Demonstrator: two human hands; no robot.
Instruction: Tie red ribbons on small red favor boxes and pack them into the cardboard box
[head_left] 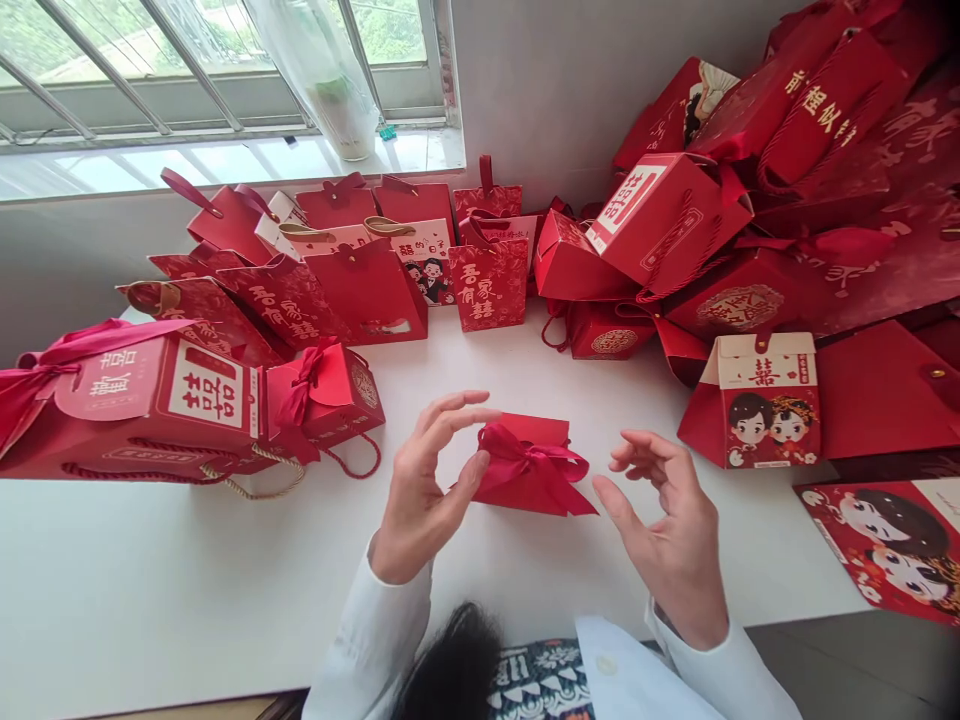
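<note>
Just past the ribboned box [529, 470], red gift bags [367, 290] crowd the table [112, 580].

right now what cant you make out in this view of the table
In the head view:
- Inside of the small red gift box tied with a satin bow: hidden by its closed top and bow.
- Whether the left hand touches the bow: unclear from above.
- Lower red paper gift bags in the heap: hidden by those on top, cut off by the top right edge.
- Patterned dark-and-white item: hidden by dark hair, cut off by the bottom edge.
</note>
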